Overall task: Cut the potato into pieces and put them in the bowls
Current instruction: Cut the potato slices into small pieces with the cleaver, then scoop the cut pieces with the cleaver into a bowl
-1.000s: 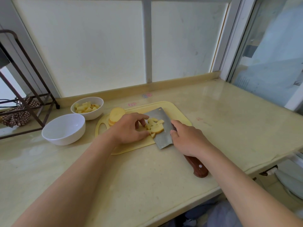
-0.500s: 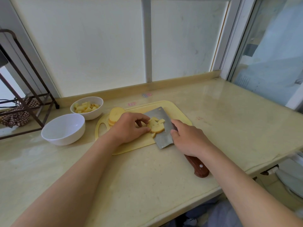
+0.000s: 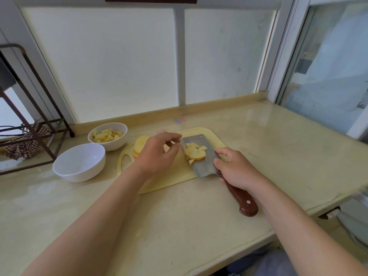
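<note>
A steel cleaver (image 3: 201, 154) with a brown wooden handle lies flat over the yellow cutting board (image 3: 165, 182). Several cut potato pieces (image 3: 194, 152) are piled on its blade. My right hand (image 3: 235, 168) grips the cleaver where blade meets handle. My left hand (image 3: 157, 152) hovers just left of the blade, fingers loosely curled, holding nothing. Stacked potato slices (image 3: 139, 145) lie on the board behind that hand. A small white bowl (image 3: 108, 137) at the back holds potato chunks. A larger white bowl (image 3: 79, 162) in front of it is empty.
A dark metal rack (image 3: 29, 124) with a patterned cloth stands at the far left. The beige counter (image 3: 179, 226) ends at a frosted window behind and an edge on the right.
My left hand has lifted off the potato pieces and drawn slightly left. The pieces now sit free on the blade. The right hand keeps its hold on the cleaver.
</note>
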`<control>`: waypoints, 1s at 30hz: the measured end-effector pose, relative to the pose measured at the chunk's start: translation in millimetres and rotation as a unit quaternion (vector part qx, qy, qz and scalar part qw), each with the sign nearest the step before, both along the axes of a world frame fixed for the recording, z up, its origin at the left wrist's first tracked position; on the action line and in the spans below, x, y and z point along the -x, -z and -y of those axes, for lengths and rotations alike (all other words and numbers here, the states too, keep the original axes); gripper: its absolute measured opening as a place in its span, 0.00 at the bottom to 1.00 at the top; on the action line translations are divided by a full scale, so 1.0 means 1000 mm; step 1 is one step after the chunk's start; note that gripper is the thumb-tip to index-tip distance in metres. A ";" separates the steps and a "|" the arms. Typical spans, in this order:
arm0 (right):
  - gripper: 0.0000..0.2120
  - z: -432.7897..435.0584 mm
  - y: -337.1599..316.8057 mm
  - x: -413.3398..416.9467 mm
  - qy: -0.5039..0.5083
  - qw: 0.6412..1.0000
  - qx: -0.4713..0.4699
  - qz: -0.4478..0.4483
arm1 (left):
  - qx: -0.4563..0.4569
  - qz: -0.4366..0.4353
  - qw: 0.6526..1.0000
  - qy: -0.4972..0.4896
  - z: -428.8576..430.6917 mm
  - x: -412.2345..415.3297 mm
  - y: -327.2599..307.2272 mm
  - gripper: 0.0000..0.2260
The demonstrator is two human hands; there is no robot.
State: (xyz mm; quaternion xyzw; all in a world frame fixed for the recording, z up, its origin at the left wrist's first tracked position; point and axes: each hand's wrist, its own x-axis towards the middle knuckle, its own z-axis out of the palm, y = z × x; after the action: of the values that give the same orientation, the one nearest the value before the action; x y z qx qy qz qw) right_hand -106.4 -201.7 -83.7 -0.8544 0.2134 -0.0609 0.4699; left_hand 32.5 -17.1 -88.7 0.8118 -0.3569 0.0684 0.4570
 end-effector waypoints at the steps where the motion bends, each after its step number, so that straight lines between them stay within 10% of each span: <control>1: 0.17 -0.001 -0.002 -0.001 0.003 1.000 -0.010 0.001 | 0.003 0.001 1.000 0.000 -0.001 0.000 -0.003 0.12; 10: 0.16 -0.031 -0.033 -0.038 -0.015 0.993 -0.112 0.044 | 0.205 -0.071 0.973 -0.083 -0.026 -0.013 -0.058 0.13; 30: 0.14 -0.122 -0.090 -0.170 -0.193 0.981 -0.012 0.022 | -0.196 -0.018 0.963 -0.186 -0.137 -0.099 -0.054 0.52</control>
State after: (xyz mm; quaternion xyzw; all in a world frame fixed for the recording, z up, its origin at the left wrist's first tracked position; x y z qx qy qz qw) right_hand 64.1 -79.2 6.3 -0.8720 0.0348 0.0148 0.4880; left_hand 131.9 120.1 -34.9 0.9388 -0.1978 0.0666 0.2742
